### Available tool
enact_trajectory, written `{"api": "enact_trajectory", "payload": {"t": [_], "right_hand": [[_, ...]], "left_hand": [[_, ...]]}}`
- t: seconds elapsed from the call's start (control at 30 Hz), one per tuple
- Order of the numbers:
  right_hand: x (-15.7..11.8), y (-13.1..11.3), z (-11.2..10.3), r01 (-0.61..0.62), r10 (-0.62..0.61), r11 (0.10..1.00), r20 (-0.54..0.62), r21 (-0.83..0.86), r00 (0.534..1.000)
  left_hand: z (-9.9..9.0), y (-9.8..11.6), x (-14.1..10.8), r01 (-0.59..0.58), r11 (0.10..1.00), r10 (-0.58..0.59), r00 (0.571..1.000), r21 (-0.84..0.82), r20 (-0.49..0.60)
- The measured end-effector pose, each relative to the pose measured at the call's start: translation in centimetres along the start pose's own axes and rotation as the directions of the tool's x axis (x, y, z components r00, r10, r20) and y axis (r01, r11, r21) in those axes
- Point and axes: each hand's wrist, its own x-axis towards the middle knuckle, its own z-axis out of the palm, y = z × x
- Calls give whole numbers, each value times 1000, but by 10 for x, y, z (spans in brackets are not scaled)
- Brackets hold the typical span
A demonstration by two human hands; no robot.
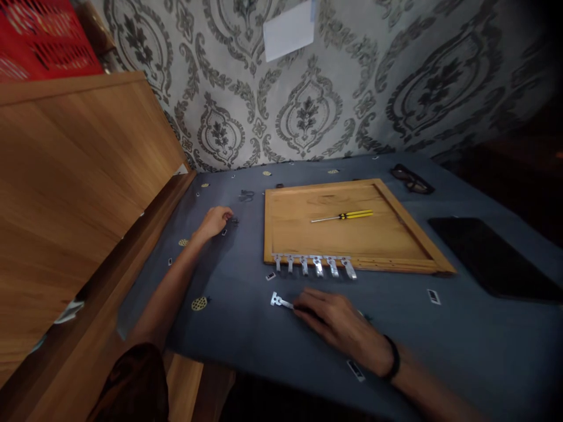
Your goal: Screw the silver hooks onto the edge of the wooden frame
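Observation:
My right hand (pixel 336 322) grips one end of a silver metal hinge (pixel 281 301), held just above the blue cloth, its T-shaped end pointing left. My left hand (pixel 214 221) reaches to a little pile of dark screws (pixel 236 222), fingers bent together; what is between the fingertips is too small to make out. A framed wooden panel (pixel 303 237) lies flat between and beyond the hands. Along its front edge sit several similar metal hinges (pixel 318 266) in a row, their arms hanging toward me. A yellow and black screwdriver (pixel 354 215) rests on the panel.
Left of the table stands a wooden cabinet (pixel 88 176) with a red basket (pixel 48 41) on top. At right lie a black flat slab (pixel 492 255) and dark glasses (pixel 412 179). Another small dark metal pile (pixel 246 195) is near the patterned wall (pixel 264 111).

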Motion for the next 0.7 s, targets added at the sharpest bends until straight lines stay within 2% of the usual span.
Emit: {"api": "enact_trajectory", "payload": {"t": [0.2,0.4,0.5,0.6,0.67,0.7], "right_hand": [[0,-2,-2,-9,9,1000,13,14,1000],[0,-1,-1,-11,11,1000,10,20,1000],[0,-1,-1,-9,9,1000,11,15,1000],[0,-1,-1,-9,9,1000,4,18,1000],[0,-1,-1,-5,5,1000,-1,26,1000],[0,-1,-1,-4,4,1000,-3,28,1000]], "left_hand": [[6,10,-14,-4,996,4,1000,-93,0],[3,17,-26,32,990,-43,996,-140,-79],[-2,29,-31,25,984,-43,994,-176,-99],[-20,53,-46,-13,971,-17,992,-237,-125],[-42,76,-68,-76,952,38,991,-296,-132],[-55,89,-83,-146,927,102,984,-345,-145]]}}
